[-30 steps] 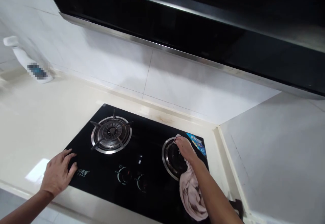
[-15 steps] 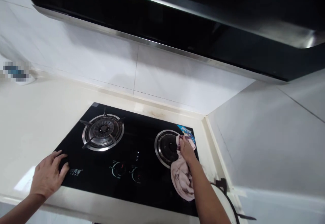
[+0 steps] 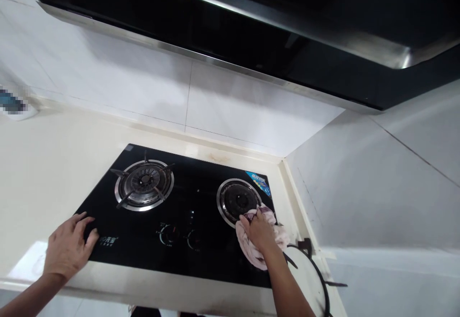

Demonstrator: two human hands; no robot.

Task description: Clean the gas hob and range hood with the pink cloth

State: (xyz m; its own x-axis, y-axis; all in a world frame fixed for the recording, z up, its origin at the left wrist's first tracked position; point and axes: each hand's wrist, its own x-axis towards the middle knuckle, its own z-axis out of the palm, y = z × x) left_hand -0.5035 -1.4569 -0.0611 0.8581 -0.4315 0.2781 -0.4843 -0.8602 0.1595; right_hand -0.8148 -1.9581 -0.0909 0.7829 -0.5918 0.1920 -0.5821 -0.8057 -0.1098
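Note:
A black glass gas stove (image 3: 201, 264) is set in the pale counter. My right hand (image 3: 260, 231) grips a bunched, light pink cloth (image 3: 247, 250), pressed on the glass at the front right of the right burner (image 3: 239, 199). That burner has no pan support on it. On the stove's front left corner rests my left hand (image 3: 70, 243), fingers spread and holding nothing. The left burner (image 3: 145, 183) carries a pronged support. Two control knobs (image 3: 168, 234) sit between the burners toward the front.
A black range hood (image 3: 223, 25) hangs low over the stove. At the right, a black pan support ring (image 3: 321, 283) lies on the counter (image 3: 39, 164) beside the stove. A white object (image 3: 23, 113), partly blurred, stands at the far left by the tiled wall.
My right hand has moved the cloth from the back right of the burner toward the front, uncovering the blue corner sticker. My left hand stays put. The view has shifted slightly.

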